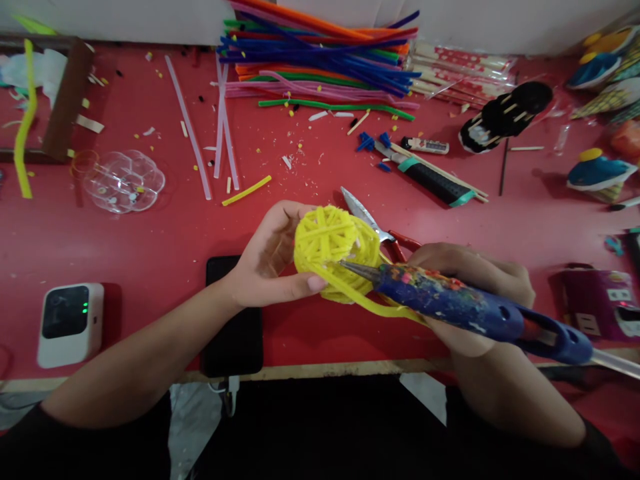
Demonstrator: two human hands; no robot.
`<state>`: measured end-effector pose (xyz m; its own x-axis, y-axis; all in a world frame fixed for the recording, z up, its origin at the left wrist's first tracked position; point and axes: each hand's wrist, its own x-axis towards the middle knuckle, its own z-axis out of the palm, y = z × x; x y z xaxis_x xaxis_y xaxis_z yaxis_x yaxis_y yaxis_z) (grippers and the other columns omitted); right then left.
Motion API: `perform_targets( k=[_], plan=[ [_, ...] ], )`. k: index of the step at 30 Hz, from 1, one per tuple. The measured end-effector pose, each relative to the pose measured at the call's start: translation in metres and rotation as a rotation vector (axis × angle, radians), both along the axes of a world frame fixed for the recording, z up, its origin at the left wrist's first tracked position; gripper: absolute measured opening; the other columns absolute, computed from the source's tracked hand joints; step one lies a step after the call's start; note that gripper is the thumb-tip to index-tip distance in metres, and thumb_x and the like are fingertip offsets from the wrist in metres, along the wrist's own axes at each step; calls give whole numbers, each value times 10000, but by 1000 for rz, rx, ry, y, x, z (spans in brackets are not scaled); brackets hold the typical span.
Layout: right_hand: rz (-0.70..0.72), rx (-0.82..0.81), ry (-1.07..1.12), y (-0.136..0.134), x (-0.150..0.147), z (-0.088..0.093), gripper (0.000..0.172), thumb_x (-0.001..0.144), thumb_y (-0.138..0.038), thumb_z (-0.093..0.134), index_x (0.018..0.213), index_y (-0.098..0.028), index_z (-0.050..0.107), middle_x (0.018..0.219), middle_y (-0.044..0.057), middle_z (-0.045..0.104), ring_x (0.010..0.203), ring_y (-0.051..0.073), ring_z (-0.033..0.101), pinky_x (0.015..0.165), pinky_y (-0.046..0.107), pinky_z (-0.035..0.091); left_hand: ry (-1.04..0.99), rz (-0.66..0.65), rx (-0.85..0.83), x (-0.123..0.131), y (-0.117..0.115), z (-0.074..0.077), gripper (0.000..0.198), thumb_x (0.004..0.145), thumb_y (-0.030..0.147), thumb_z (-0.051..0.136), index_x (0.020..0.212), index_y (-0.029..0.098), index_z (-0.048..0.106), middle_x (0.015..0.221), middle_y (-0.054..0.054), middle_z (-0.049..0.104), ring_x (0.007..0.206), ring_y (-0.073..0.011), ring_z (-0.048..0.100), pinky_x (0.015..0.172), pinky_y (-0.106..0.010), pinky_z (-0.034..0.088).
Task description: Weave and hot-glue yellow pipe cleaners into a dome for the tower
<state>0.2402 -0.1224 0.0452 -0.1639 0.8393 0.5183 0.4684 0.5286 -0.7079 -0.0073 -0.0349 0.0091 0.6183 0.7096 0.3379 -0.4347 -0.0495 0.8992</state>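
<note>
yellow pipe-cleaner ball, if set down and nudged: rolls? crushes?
The yellow pipe-cleaner ball is round and openly woven, so probably light, springy and apt to roll. Its loose tail strand would likely drag. The left hand cups it without visibly denting it.

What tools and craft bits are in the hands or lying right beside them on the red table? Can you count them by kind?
Yellow woven ball, in left hand: 1
Blue glue gun, in right hand: 1
Red-handled scissors: 1
Black phone: 1
Total: 4

Scissors [375, 223], pipe cleaners [320, 53] and a black phone [235, 333] lie about.
</note>
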Motion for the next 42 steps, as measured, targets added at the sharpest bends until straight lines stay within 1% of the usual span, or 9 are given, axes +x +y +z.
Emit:
perform_targets(
  k=[6,9,12,16,18,24,29,36,42],
  plan=[
    [-2,25,-5,1,1,-2,50,850,-261,612,862,-243,656,679,8,619,555,169,638,509,319,542,6,-2,-38,-1,-2,-1,486,778,243,832,1200,297,597,1171,-40,641,1010,-196,676,818,-294,591],
    [8,21,-12,2,1,-2,47,857,-257,613,859,-237,656,673,10,625,549,171,639,493,315,535,-2,-9,-16,-1,-1,-1,498,774,238,836,1211,288,602,1211,-51,624,1046,-194,664,842,-292,590],
    [23,21,-29,2,2,-2,53,862,-269,615,868,-235,655,681,10,636,553,168,639,492,306,538,2,-20,-21,-1,-1,-1,486,792,245,823,1221,281,597,1186,-52,622,1018,-175,658,827,-274,585],
    [-25,0,-22,0,1,0,50,866,-264,607,844,-243,648,680,9,635,570,167,646,512,303,541,24,-32,-24,-3,-1,1,458,816,251,800,1223,267,591,1141,-56,638,987,-174,665,812,-276,586],
    [-30,26,-4,-1,0,0,41,855,-256,612,840,-239,646,671,11,631,571,173,647,508,307,537,33,-44,-34,-4,-2,2,450,820,256,791,1225,268,596,1152,-59,649,1003,-183,670,829,-287,587],
    [-54,15,15,-1,-1,-2,53,837,-281,626,870,-266,665,661,16,631,577,216,650,497,359,536,80,-3,-118,-6,-5,4,496,767,319,838,1199,258,602,1156,-84,685,1004,-233,696,820,-326,594],
    [-59,9,28,-2,0,-4,58,807,-269,645,862,-258,661,684,15,650,573,203,652,485,337,525,75,-9,-135,-6,-5,4,495,762,302,832,1195,256,596,1152,-80,689,973,-221,696,809,-320,589],
    [-13,-2,-26,-1,-2,2,46,857,-272,602,841,-244,634,668,9,629,572,175,643,494,304,535,50,-26,-85,-4,-3,4,462,774,253,807,1191,259,610,1150,-72,676,997,-206,681,828,-308,596],
    [-48,19,-11,-3,1,-4,100,839,-345,630,866,-255,663,686,9,648,579,187,653,490,323,543,87,-2,-146,-4,-4,5,479,750,308,838,1165,256,604,1109,-79,682,950,-223,698,796,-328,602]
  ],
)
